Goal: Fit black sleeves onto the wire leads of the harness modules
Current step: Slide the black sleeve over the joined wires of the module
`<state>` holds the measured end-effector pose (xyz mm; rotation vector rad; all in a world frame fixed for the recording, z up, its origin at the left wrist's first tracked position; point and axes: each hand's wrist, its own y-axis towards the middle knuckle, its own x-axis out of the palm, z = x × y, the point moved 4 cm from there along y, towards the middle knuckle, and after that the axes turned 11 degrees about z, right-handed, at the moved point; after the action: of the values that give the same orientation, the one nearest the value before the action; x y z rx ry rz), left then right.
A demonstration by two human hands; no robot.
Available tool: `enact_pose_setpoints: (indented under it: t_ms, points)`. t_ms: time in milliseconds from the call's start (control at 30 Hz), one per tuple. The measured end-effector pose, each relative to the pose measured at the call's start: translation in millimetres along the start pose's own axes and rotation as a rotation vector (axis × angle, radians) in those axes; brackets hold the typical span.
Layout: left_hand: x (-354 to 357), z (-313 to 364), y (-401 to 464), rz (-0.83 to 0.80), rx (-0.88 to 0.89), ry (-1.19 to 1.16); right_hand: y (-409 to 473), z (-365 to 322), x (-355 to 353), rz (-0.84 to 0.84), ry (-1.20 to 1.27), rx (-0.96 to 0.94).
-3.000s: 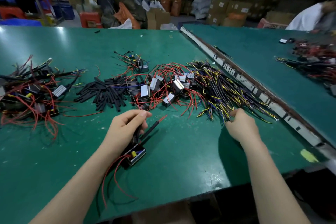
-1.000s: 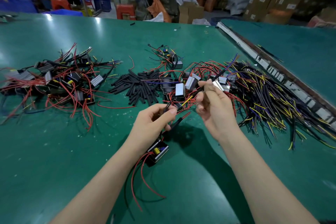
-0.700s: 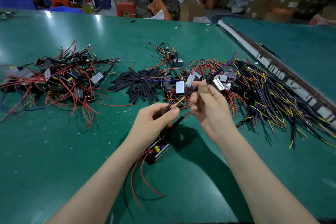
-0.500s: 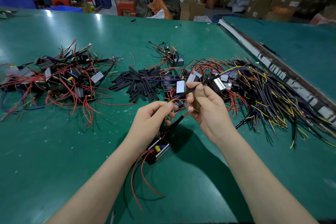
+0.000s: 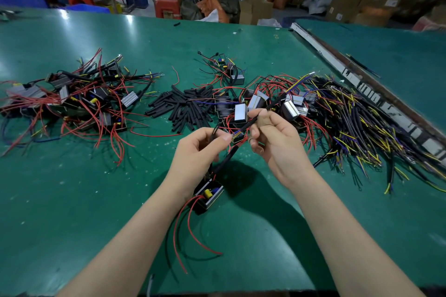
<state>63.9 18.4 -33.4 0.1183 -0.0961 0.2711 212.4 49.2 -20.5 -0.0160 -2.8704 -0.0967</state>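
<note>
My left hand [image 5: 201, 150] pinches the black wire leads of a small black harness module [image 5: 209, 194], which hangs below the hand just above the green table [image 5: 72, 200]; its red wires trail toward me. My right hand [image 5: 274, 138] pinches a black-sleeved lead [image 5: 270, 107] with yellow and blue wires showing at both ends. The near end of that lead meets my left fingertips. A heap of loose black sleeves [image 5: 185, 106] lies on the table just beyond both hands.
A pile of modules with red wires [image 5: 70, 101] lies at the left, and more silver-cased modules [image 5: 253, 103] sit behind my hands. A spread of black, yellow and blue leads [image 5: 357, 125] covers the right. A metal rail [image 5: 362, 84] divides this table from another one.
My right hand left the lead pile on the right, carrying one sleeved lead, and came in to meet my left hand. The view shifted left. The left hand stayed on the module's leads.
</note>
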Motion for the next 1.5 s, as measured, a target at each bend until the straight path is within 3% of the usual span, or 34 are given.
enact_pose_setpoints:
  t_ms: [133,300,633,767,967,1333,1500]
  points:
    - [1.9,2.4,-2.9,-0.052,0.047,0.029,-3.1,-2.0,4.0,-0.029,-0.029,-0.059]
    - [-0.9,3.0,0.8,0.005,0.066,0.019,-3.9,-5.6,4.8,-0.01,-0.162,-0.164]
    - [-2.5,-5.6,6.7,0.043,-0.036,0.031,-5.0,-10.1,2.0,-0.042,-0.318,-0.281]
    - [-2.3,-2.7,3.3,-0.002,0.028,0.067,-5.8,-7.6,3.6,-0.085,-0.304,-0.276]
    - [-1.8,-1.6,4.0,-0.024,0.123,0.139,-3.9,-4.4,0.8,-0.011,-0.316,-0.314]
    - [6.1,-10.6,2.7,-0.283,0.074,0.363,-9.7,-8.4,4.1,-0.176,-0.598,-0.511]
    - [5.1,-10.9,3.4,-0.239,0.039,0.296,-6.7,-10.1,4.7,-0.16,-0.52,-0.532]
